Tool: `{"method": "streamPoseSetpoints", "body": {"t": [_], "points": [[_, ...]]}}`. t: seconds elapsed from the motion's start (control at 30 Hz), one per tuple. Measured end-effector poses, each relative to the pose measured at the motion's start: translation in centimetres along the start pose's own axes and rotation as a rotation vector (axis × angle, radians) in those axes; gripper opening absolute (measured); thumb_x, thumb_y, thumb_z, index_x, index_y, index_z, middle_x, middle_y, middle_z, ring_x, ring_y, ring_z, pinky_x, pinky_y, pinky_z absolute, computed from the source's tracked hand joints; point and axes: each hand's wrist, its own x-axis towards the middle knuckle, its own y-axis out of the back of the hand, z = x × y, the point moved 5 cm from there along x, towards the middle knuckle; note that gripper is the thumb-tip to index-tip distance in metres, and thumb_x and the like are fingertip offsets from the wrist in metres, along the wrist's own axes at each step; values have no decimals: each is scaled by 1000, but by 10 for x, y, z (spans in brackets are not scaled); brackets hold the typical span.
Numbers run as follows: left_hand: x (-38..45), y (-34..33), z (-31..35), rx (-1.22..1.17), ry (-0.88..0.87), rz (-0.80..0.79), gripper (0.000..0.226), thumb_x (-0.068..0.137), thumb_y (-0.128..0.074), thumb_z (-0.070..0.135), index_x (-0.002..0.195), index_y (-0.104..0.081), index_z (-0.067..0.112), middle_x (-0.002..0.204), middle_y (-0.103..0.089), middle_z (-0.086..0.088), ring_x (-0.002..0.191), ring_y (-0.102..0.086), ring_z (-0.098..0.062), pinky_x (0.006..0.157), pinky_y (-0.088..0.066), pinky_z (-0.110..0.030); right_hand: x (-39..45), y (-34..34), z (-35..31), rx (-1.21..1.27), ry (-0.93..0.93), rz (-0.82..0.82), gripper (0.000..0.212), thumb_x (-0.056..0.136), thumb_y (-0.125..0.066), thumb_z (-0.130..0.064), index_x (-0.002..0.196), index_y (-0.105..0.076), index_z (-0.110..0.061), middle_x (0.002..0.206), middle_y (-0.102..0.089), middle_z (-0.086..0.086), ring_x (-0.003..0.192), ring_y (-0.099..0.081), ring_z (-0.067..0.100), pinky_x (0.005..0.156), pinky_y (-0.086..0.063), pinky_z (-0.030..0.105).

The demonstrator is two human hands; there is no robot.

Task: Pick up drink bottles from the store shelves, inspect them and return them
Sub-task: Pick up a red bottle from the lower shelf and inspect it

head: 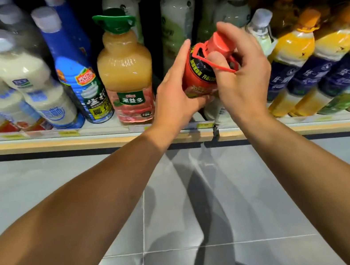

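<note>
A red drink bottle (200, 74) with a red cap and a red carry handle is tilted toward me in front of the shelf. My left hand (175, 99) grips its body from the left and underneath. My right hand (242, 69) holds the neck, fingers curled round the cap and thumb through the handle. Its lower part is hidden behind my hands.
On the shelf (90, 135) stand a peach juice bottle with a green cap (125, 71), a blue bottle (75, 70), milky white bottles (21, 73) at left, pale green bottles (176, 15) behind, and yellow and blue-labelled bottles (294, 48) at right. Grey tiled floor (210, 231) lies below.
</note>
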Motion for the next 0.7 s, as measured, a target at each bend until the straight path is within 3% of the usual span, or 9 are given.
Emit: {"method": "streamPoseSetpoints", "body": {"t": [0.27, 0.4, 0.6, 0.7], "points": [[-11, 35, 36, -23, -4, 83, 104, 61, -83, 34, 150, -32, 41, 131, -64, 9, 117, -62, -7, 100, -51, -34, 1, 11, -50, -6, 48, -12, 39, 83, -71, -22, 122, -69, -24, 112, -64, -12, 105, -61, 1, 95, -50, 29], [-31, 52, 46, -62, 5, 93, 102, 60, -89, 37, 146, -36, 45, 121, -69, 12, 110, -66, -6, 94, -55, -36, -2, 11, -70, -2, 25, -60, 39, 82, -71, -30, 121, -69, -31, 113, -67, -11, 104, -64, 7, 94, -53, 34], [-97, 62, 9, -34, 162, 31, 94, 59, -92, 37, 137, -42, 52, 113, -66, 25, 104, -63, 7, 94, -53, -24, -51, -19, -45, -5, -150, -251, 36, 82, -73, -32, 118, -70, -32, 111, -71, -8, 103, -66, 7, 95, -53, 36], [-128, 60, -24, 49, 284, -24, 100, 57, -88, 50, 143, -37, 50, 117, -69, 17, 107, -65, -2, 97, -53, -34, -83, -34, -21, -26, -217, -321, 33, 83, -76, -25, 116, -72, -31, 109, -71, -10, 100, -65, 4, 95, -53, 33]]}}
